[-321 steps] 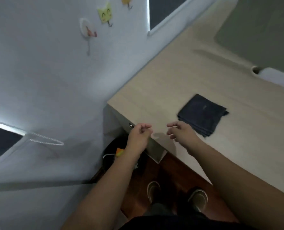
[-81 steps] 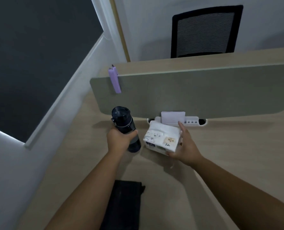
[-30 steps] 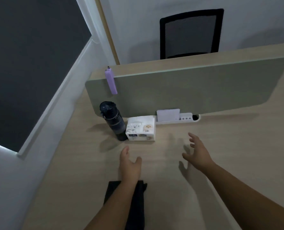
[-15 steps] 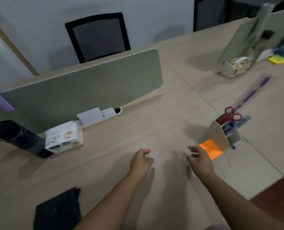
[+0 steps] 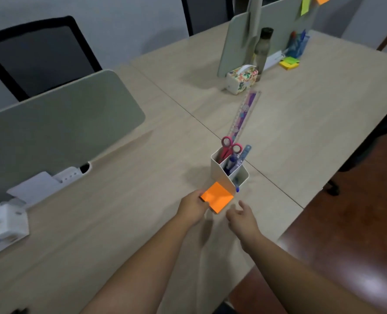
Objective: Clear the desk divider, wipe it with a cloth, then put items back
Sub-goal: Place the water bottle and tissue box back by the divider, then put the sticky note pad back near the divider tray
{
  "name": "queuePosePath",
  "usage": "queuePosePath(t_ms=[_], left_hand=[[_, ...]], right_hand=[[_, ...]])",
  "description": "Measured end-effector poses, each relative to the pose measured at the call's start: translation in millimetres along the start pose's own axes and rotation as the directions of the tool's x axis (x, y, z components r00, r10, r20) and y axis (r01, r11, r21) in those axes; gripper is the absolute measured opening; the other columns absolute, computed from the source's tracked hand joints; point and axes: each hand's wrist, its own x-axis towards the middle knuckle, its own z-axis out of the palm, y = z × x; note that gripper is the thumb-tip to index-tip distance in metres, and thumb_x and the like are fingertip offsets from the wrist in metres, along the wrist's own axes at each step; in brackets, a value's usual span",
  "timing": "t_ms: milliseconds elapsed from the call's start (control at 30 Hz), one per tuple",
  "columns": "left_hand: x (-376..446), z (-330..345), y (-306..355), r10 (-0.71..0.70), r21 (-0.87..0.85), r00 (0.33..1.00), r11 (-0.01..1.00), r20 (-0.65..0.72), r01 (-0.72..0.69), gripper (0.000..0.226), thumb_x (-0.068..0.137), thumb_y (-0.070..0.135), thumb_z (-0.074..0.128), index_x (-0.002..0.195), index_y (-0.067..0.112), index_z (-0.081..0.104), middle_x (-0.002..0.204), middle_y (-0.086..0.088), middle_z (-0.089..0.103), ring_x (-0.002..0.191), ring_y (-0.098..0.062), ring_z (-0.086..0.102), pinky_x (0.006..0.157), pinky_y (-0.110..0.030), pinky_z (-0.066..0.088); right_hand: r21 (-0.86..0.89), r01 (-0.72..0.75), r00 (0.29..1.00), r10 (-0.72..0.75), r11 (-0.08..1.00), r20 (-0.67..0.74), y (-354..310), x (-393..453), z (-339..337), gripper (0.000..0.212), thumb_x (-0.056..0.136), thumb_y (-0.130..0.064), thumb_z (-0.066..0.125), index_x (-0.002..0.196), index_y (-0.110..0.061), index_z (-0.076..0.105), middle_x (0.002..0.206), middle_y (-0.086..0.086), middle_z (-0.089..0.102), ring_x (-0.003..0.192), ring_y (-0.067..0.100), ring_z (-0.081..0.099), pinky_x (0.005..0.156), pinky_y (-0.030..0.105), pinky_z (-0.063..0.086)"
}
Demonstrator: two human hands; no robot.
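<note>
The grey-green desk divider (image 5: 59,123) stands along the back of the desk, its face bare. An orange sticky-note pad (image 5: 217,196) lies at the desk's right end beside a white pen holder (image 5: 222,175) with red scissors and pens. My left hand (image 5: 193,208) grips the pad's left edge. My right hand (image 5: 241,217) hovers open just right of the pad, touching nothing. A white tissue box (image 5: 3,225) sits at the far left by the divider's foot, next to a white cable tray (image 5: 68,175) holding a pale card.
A purple ruler (image 5: 244,114) lies beyond the pen holder across the desk seam. The neighbouring desk has its own divider (image 5: 269,28), a bottle, a floral box (image 5: 241,79) and sticky pads. A black chair (image 5: 38,55) stands behind. The desk edge and red floor are at right.
My view swung right, away from the bottle and tissue box. Both hands moved to the orange pad; my left hand took hold of it.
</note>
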Motion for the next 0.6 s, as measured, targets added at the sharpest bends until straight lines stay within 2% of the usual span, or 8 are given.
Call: queuePosePath(t_ms=[100, 200, 233, 300, 400, 500, 533, 600], left_hand=[[12, 10, 5, 0.038, 0.12, 0.999, 0.992, 0.004, -0.038, 0.043, 0.076, 0.021, 0.059, 0.117, 0.015, 0.065, 0.11, -0.009, 0.068, 0.101, -0.026, 0.062, 0.082, -0.028, 0.044], [13, 17, 2, -0.036, 0.041, 0.999, 0.998, -0.034, 0.037, 0.018, 0.061, 0.026, 0.052, 0.074, 0.016, 0.059, 0.07, -0.006, 0.057, 0.067, -0.024, 0.051, 0.061, -0.028, 0.034], [10, 18, 0, -0.076, -0.026, 0.996, 0.997, -0.044, 0.075, 0.015, 0.059, 0.025, 0.052, 0.069, 0.016, 0.056, 0.064, -0.002, 0.053, 0.062, -0.02, 0.047, 0.058, -0.028, 0.033], [4, 17, -6, -0.142, -0.135, 0.988, 0.982, -0.063, 0.133, 0.02, 0.059, 0.024, 0.052, 0.074, 0.016, 0.062, 0.062, 0.003, 0.05, 0.061, -0.015, 0.045, 0.058, -0.027, 0.033], [-5, 11, -26, -0.217, -0.259, 0.969, 0.949, -0.117, 0.181, 0.037, 0.063, 0.022, 0.056, 0.096, 0.017, 0.072, 0.068, 0.008, 0.052, 0.068, -0.012, 0.049, 0.064, -0.025, 0.037], [-21, -9, -38, -0.277, -0.441, 0.95, 0.877, -0.143, 0.19, 0.029, 0.081, 0.001, 0.061, 0.107, 0.011, 0.069, 0.088, -0.001, 0.066, 0.076, -0.014, 0.059, 0.07, -0.025, 0.046], [-26, -17, -42, -0.303, -0.496, 0.942, 0.846, -0.147, 0.195, 0.03, 0.085, -0.003, 0.059, 0.111, 0.01, 0.068, 0.091, -0.004, 0.066, 0.072, -0.014, 0.059, 0.064, -0.025, 0.047], [-38, -37, -56, -0.38, -0.57, 0.907, 0.792, -0.182, 0.218, 0.031, 0.087, 0.0, 0.06, 0.113, 0.013, 0.067, 0.087, -0.005, 0.065, 0.053, -0.016, 0.053, 0.048, -0.023, 0.04]], right_hand=[[0.049, -0.013, 1.0, 0.012, 0.999, 0.019, -1, 10, 1, 0.071, 0.087, -0.027, 0.057, 0.149, -0.021, 0.022, 0.116, 0.006, 0.061, 0.102, 0.022, 0.061, 0.088, 0.037, 0.049], [0.042, 0.002, 0.999, -0.004, 0.999, 0.052, -6, 12, 5, 0.071, 0.086, -0.016, 0.057, 0.148, -0.018, 0.023, 0.105, 0.003, 0.062, 0.086, 0.017, 0.06, 0.072, 0.029, 0.048], [0.045, 0.004, 0.998, -0.006, 0.999, 0.06, -7, 12, 7, 0.069, 0.086, -0.012, 0.055, 0.148, -0.017, 0.024, 0.109, 0.006, 0.061, 0.082, 0.014, 0.059, 0.069, 0.027, 0.047], [0.053, -0.024, 0.997, 0.02, 0.998, 0.079, -9, 10, 10, 0.068, 0.084, -0.01, 0.053, 0.147, -0.017, 0.027, 0.117, 0.009, 0.057, 0.081, 0.014, 0.057, 0.072, 0.03, 0.046], [0.05, -0.075, 0.988, 0.068, 0.996, 0.136, -8, 9, 23, 0.081, 0.069, -0.021, 0.057, 0.145, -0.019, 0.031, 0.122, 0.01, 0.057, 0.1, 0.025, 0.059, 0.084, 0.037, 0.046], [0.021, -0.052, 0.969, 0.045, 0.998, 0.242, -4, 12, 45, 0.086, 0.056, -0.022, 0.058, 0.14, -0.016, 0.038, 0.12, 0.011, 0.058, 0.093, 0.025, 0.055, 0.066, 0.03, 0.043], [0.022, -0.045, 0.962, 0.037, 0.999, 0.27, -7, 9, 52, 0.085, 0.057, -0.02, 0.059, 0.139, -0.013, 0.04, 0.115, 0.011, 0.057, 0.087, 0.023, 0.052, 0.059, 0.027, 0.039], [0.021, -0.029, 0.947, 0.021, 0.999, 0.322, -16, 4, 74, 0.072, 0.069, -0.01, 0.06, 0.139, -0.011, 0.041, 0.112, 0.016, 0.059, 0.082, 0.024, 0.052, 0.059, 0.028, 0.039]])
